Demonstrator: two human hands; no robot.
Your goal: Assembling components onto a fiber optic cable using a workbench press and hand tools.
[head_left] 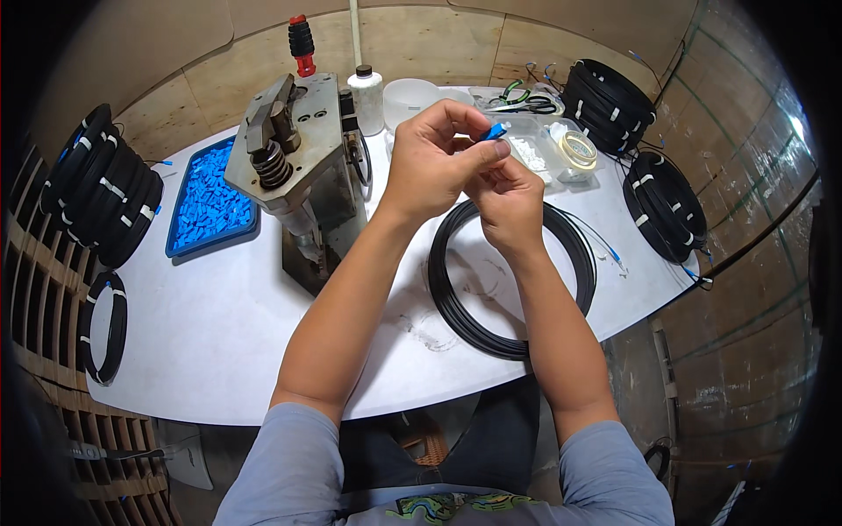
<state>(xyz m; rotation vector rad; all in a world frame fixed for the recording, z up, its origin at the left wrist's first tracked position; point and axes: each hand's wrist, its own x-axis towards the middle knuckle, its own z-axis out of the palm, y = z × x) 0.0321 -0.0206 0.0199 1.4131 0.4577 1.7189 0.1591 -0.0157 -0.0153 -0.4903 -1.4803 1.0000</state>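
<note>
In front of me, both hands are raised and close together over the table. My left hand point(431, 162) pinches a small blue connector point(494, 132) between thumb and index finger, with a pale tip showing at its end. Just below and to the right, my right hand point(509, 200) has its fingers curled closed against the left thumb; what lies in them is hidden. Beneath the hands rests a coil of black cable point(449, 302). One cable end point(617, 257) with a blue part sticks out to its right.
A metal press point(303, 149) stands left of my arms, beside a blue tray point(175, 252) full of small blue pieces. Behind are a white bottle point(367, 101), scissors point(537, 105) and a roll of tape point(577, 151). Bundled black coils sit at left point(96, 188) and right point(664, 206).
</note>
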